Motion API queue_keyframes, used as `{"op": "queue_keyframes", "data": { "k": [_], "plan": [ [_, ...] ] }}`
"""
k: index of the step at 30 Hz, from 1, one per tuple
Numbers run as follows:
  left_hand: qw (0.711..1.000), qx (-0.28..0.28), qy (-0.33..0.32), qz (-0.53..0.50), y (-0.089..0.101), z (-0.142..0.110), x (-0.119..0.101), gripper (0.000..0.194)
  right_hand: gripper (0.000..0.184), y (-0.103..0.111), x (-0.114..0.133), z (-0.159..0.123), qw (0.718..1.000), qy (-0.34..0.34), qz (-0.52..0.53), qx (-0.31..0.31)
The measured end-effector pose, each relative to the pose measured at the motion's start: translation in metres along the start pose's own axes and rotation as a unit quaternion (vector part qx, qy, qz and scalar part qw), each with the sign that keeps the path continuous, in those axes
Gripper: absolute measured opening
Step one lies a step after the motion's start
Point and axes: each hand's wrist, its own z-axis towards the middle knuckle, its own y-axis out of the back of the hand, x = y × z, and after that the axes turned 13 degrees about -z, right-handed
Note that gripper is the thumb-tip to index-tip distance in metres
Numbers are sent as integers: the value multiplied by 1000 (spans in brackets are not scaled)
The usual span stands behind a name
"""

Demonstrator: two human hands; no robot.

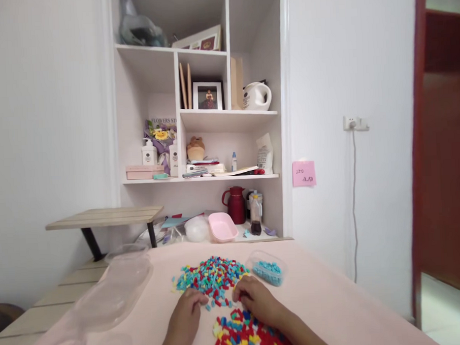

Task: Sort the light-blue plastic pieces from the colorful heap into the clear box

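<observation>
A mixed pile of small plastic building bricks (215,275), mostly light blue with red, yellow and green among them, lies on the pink table. At its near left edge is my left hand (186,311), closed, fingertips close to a few loose blue bricks. My right hand (256,299) bends over the pile's near right edge with curled fingers; whatever the fingertips pinch is too small to make out. Below it, partly covered by my right forearm, spreads a second heap of bricks (241,337), mainly red and yellow. Light blue bricks fill part of a clear plastic tub (282,274) beyond my right hand.
Clear plastic containers (116,289) stand along the table's left side. Behind the table (335,310), a pink basin (223,227), a red jug (236,205) and a bottle of dark liquid (256,217) sit under the shelves. A slatted wooden stand (106,217) is at left.
</observation>
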Motion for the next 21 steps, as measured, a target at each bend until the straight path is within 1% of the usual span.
{"op": "queue_keyframes", "data": {
  "k": [4, 11, 16, 21],
  "plan": [
    [1000, -17, 3, -8, -1, -1, 3, 30, 29, -4, -3, 0, 1000, -7, 16, -8],
    [999, -43, 25, -14, 2, -2, 1, 31, 29, -9, -7, 1, 998, -2, 54, -15],
    [997, -60, 44, -13, 0, 0, 6, 32, 29, -10, -6, 3, 998, 9, 50, -23],
    [997, -64, 43, -15, 0, 1, 9, 34, 30, -15, -11, 7, 999, 21, 38, -21]
  ]
}}
